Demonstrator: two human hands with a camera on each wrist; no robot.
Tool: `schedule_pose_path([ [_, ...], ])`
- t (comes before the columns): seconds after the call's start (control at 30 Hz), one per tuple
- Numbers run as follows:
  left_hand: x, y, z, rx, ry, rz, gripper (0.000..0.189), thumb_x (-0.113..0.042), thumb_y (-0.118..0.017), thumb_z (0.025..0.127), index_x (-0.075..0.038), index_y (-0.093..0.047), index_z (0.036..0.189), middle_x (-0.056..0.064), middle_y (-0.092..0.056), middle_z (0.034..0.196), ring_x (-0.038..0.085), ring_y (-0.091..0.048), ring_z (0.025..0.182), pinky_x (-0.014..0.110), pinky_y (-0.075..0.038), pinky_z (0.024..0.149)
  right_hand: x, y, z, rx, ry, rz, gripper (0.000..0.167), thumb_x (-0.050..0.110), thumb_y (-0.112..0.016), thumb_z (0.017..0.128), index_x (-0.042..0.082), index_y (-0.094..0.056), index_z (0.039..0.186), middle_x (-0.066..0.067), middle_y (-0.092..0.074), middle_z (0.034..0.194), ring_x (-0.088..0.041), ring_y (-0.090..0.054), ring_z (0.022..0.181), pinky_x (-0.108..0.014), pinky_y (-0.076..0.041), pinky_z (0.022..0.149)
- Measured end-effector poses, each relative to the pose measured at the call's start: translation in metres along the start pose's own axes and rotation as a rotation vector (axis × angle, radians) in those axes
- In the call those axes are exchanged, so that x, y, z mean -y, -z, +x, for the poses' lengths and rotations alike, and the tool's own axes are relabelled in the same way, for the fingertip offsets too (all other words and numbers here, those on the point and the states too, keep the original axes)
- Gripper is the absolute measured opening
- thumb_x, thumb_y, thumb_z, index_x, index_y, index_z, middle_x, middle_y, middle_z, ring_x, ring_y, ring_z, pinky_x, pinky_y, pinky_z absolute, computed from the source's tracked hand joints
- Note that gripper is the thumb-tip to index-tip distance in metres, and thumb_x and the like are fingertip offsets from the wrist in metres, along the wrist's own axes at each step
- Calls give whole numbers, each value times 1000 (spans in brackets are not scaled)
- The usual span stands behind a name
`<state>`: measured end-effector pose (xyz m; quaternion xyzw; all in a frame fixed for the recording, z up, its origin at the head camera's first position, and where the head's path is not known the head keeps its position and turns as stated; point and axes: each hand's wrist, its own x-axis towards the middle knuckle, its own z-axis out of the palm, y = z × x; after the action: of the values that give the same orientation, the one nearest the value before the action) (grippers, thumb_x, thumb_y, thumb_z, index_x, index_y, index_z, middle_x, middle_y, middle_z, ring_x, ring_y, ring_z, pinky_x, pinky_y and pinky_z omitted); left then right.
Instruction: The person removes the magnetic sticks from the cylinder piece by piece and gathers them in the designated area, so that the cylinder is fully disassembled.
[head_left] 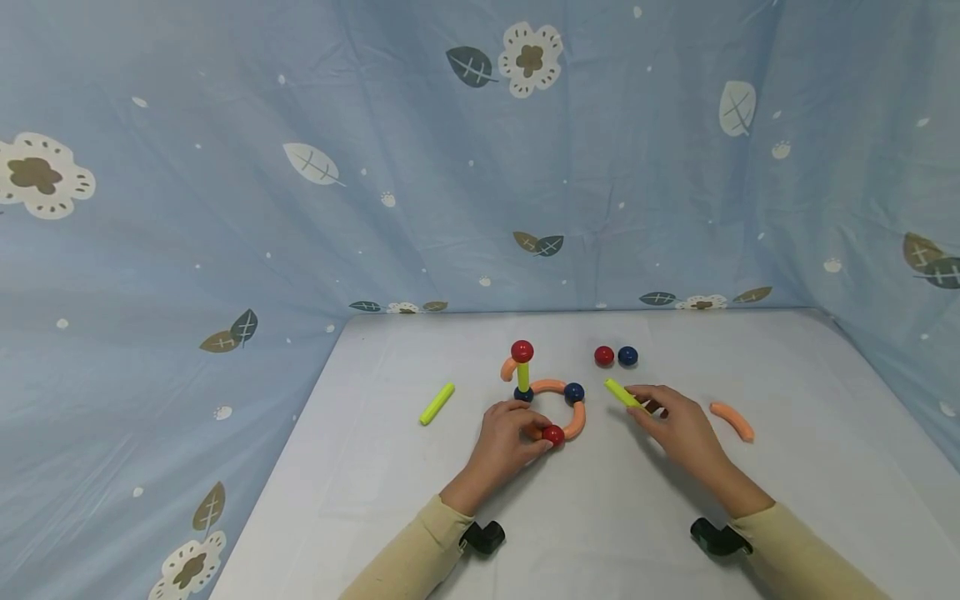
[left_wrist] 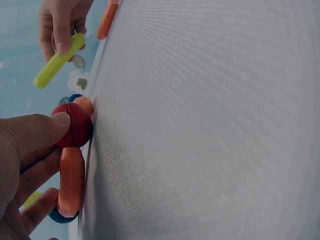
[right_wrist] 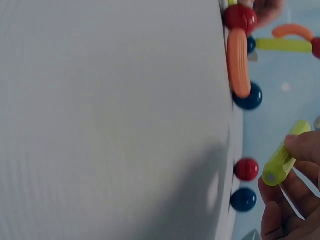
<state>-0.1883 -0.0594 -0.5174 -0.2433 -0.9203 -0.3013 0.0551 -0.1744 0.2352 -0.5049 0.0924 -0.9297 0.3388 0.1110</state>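
My left hand (head_left: 502,446) pinches a red ball (left_wrist: 77,125) at the near side of a ring, with the thumb on the ball. Orange curved rods (head_left: 577,421) and two blue balls (head_left: 573,393) form the rest of this ring on the table. From the left blue ball (head_left: 523,394) rises an upright yellow-green rod (head_left: 523,377), topped by another red ball (head_left: 522,351). A short orange curved rod (right_wrist: 293,31) seems to hang from that top ball. To the ring's right, my right hand (head_left: 678,425) holds a yellow-green straight rod (head_left: 622,394) above the table, between thumb and fingers.
Behind the right hand lie a loose red ball (head_left: 603,356) and a blue ball (head_left: 627,356), side by side. Another yellow-green rod (head_left: 437,404) lies left of the ring. At the right is a loose orange curved rod (head_left: 732,422). A patterned blue cloth (head_left: 420,167) borders the white table (head_left: 360,500).
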Motion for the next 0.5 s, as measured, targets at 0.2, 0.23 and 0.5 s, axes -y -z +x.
schedule_pose_path([
  [0.2,0,1,0,3,2,-5,23,-25,-87,83,-22,-80,105,-13,-73,94,18,-56,124,46,-38,110,-14,16,8,35,-13,-55,33,13,-76,92,9,-70,124,-9,-70,107,-26,-63,93,-39,-54,72],
  [0.23,0,0,0,4,3,-6,23,-25,-87,83,-22,-80,105,-13,-73,95,18,-56,124,46,-38,110,-17,18,10,41,-16,-67,33,13,-76,91,8,-70,123,-9,-70,106,-27,-63,93,-40,-53,72],
  [0.5,-1,1,-1,11,10,-2,23,-26,-86,84,-22,-80,106,-12,-74,94,19,-55,126,47,-37,111,-36,27,20,44,-25,-138,28,8,-76,89,3,-72,117,-16,-70,106,-34,-63,94,-52,-52,77],
])
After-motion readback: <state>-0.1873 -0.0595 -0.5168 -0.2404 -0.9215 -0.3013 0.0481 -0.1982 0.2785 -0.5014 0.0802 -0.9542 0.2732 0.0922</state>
